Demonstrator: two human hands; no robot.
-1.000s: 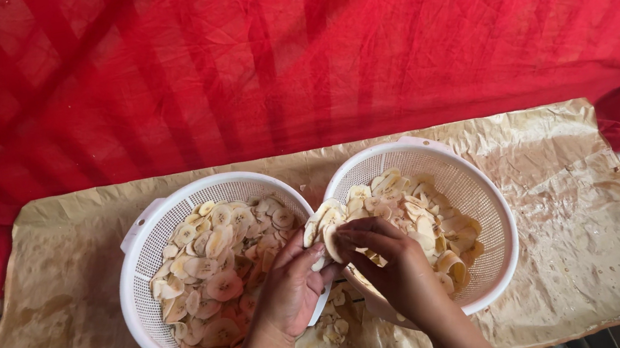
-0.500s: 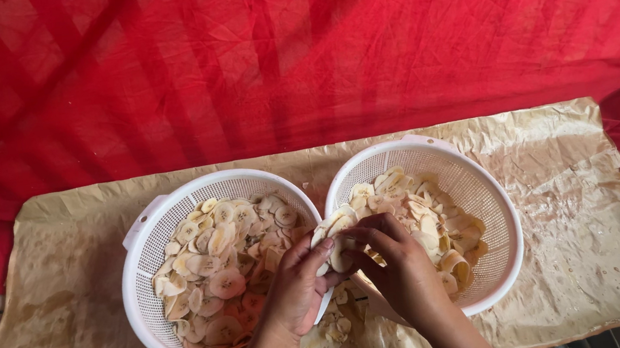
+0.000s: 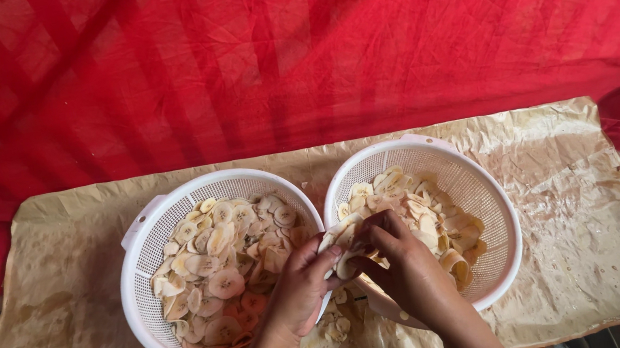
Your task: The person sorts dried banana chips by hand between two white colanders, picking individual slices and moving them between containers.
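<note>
At lower centre of the frame, your left hand (image 3: 302, 285) and right hand (image 3: 406, 270) meet, fingers pinched closed on a small clump of banana slices (image 3: 342, 249) between the left colander (image 3: 144, 256) and right colander (image 3: 485, 197), both on the paper-covered surface (image 3: 598, 237).

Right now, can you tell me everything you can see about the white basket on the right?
The right basket is round, white plastic, with walls full of small holes and a small handle tab at its far rim. It sits upright on oily brown paper, beside a matching left basket. Pale banana slices fill it partway. The right hand reaches over its near rim, and both hands pinch a few slices there.
</note>
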